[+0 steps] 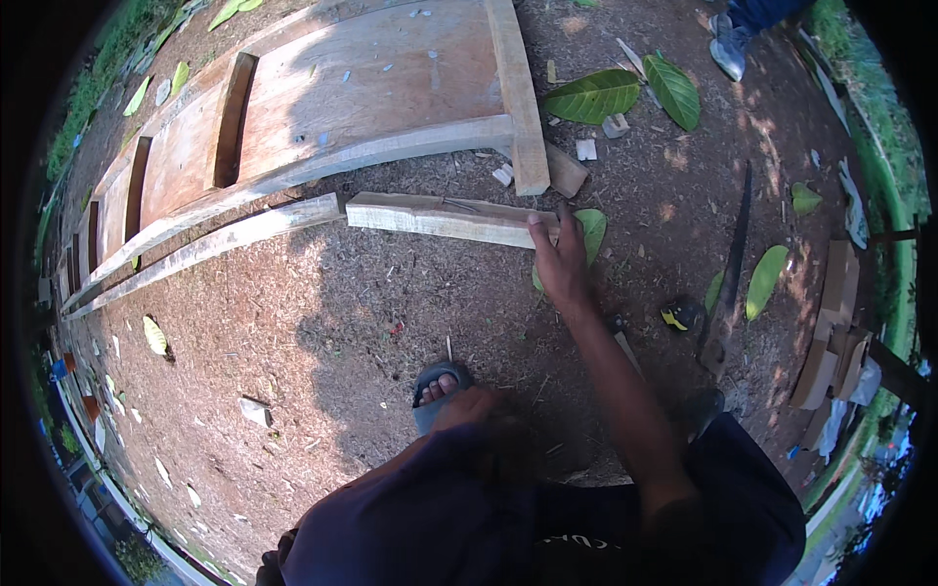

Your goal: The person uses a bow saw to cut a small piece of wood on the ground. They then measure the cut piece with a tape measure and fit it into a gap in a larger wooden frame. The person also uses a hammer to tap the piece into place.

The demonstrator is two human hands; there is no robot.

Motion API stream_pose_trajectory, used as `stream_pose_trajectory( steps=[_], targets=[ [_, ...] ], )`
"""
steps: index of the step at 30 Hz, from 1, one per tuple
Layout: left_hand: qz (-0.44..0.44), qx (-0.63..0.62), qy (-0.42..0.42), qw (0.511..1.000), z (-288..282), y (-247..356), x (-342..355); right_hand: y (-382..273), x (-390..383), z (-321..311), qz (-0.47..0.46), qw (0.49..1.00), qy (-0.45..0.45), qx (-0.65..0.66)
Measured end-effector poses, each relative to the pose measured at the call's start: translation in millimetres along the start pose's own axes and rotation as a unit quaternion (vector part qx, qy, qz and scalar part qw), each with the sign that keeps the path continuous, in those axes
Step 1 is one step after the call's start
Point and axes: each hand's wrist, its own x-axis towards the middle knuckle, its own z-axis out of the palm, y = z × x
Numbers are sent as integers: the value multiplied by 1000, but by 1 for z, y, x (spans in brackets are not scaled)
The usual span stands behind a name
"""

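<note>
My right hand [561, 262] is closed around the right end of a short, pale piece of lumber [430, 217], thumb on its near side. A thin metal piece like a nail [459, 205] lies on the lumber's top face. The lumber's left end almost meets a long wooden strip [244, 230] lying on the ground. Just beyond is a large wooden panel frame [391, 146] with crosspieces over a plywood sheet. My left hand [471, 406] is low, above my sandalled foot [440, 389]; its fingers are dark and blurred, so their state is unclear.
To the right lie a handsaw [733, 264] and a yellow-and-black tape measure [681, 313]. Small wood offcuts [585, 149] and big green leaves [591, 96] are scattered about. Another person's shoe [727, 47] is at the top right. Cardboard pieces [826, 332] sit at the far right.
</note>
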Motion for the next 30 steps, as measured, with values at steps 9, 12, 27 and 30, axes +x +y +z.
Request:
stream_pose_trajectory(
  steps=[9, 12, 27, 30],
  targets=[
    [69, -48, 9, 996, 29, -32, -3, 65, -41, -117, -126, 971, 173, -108],
    [70, -62, -27, 995, 30, -30, 2, 73, -70, -194, 70, 978, 136, -141],
    [-4, -177, -39, 983, -22, 7, 129, 102, -70, -213, 68, 923, 34, -376],
    [-40, -313, 16, 949, -37, 30, 164, 90, -86, -173, -27, 979, 27, -202]
  ],
)
